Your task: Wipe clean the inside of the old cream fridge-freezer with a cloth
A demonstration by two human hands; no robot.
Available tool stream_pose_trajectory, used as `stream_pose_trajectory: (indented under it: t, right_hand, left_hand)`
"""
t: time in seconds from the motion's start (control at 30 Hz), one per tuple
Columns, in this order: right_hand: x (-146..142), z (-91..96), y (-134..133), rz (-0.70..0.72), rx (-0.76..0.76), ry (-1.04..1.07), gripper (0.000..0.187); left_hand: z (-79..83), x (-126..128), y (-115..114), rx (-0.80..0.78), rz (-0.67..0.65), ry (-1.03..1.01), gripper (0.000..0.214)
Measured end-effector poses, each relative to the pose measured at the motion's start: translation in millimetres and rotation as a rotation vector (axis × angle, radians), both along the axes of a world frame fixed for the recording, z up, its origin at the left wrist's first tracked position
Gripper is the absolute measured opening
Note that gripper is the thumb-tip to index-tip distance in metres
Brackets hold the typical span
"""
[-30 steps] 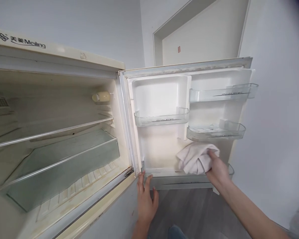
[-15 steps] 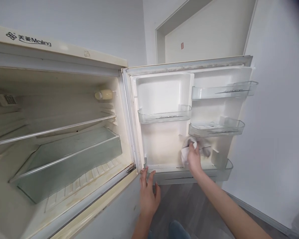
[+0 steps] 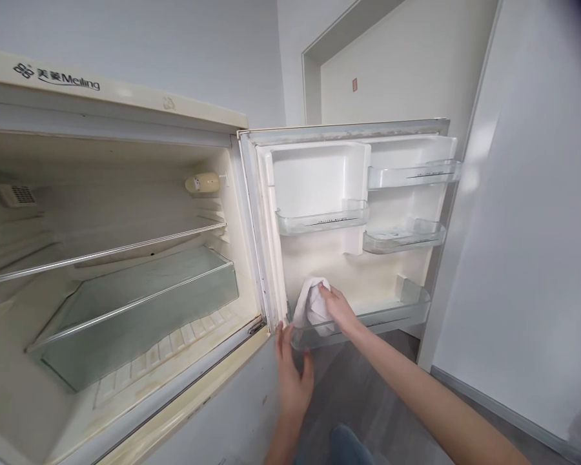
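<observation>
A white cloth (image 3: 312, 305) is gripped in my right hand (image 3: 336, 306), bunched against the lower left of the fridge door's inner panel (image 3: 353, 274). Part of the cloth hangs behind the clear bottom door shelf (image 3: 392, 314). My left hand (image 3: 293, 371) is at the hinge-side lower corner of the door, fingers apart, with the fingertips by the end of that shelf. Whether the left fingertips press on the door edge I cannot tell. The fridge door stands wide open.
Left of the door is the fridge interior, with a glass shelf (image 3: 111, 250), a clear drawer (image 3: 150, 323) and a yellowed lamp cover (image 3: 202, 183). More clear door shelves (image 3: 322, 221) sit above my hands. A white wall (image 3: 527, 245) stands to the right of the door.
My right hand has carried the cloth leftward and slightly down across the door panel towards the hinge side. The door's free edge has swung away from me. My left hand has barely shifted.
</observation>
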State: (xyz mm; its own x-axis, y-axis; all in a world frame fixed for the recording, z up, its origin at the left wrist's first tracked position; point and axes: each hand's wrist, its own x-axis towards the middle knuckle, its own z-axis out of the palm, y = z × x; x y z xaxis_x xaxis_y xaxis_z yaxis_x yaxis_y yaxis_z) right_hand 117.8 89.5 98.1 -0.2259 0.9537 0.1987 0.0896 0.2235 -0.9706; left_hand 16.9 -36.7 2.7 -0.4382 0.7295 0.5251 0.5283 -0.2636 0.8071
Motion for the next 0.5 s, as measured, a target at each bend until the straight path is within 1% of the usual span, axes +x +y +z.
stream_pose_trajectory:
  t: [0.03,0.1,0.17,0.23,0.3,0.4,0.5]
  right_hand:
    - [-5,1.8,-2,0.017,-0.003,-0.006,0.051]
    - [-17,3.9,-4,0.051,0.001,-0.022,0.05]
    - [-30,5.7,-6,0.112,0.012,-0.091,0.047]
    - [-41,8.3,-10,0.185,0.061,-0.225,0.042]
    - [-45,11.5,-15,0.239,0.129,-0.375,0.039]
    - [-40,13.9,-23,0.333,0.228,-0.602,0.033]
    - [-31,12.4,-25,0.386,0.329,-0.795,0.029]
  left_hand:
    - [-2.0,0,2,-0.001,0.019,-0.131,0.052]
    - [-5.2,0,6,-0.062,0.034,-0.363,0.059]
    - [-7.4,0,9,-0.154,0.027,-0.462,0.062]
    - [-9.8,-2,10,-0.197,0.014,-0.432,0.062]
    - [-14.0,-3,10,-0.188,-0.006,-0.344,0.06]
    - [-21.8,-5,10,-0.167,-0.036,-0.232,0.06]
    - [-25.1,-4,10,-0.184,-0.036,-0.186,0.065]
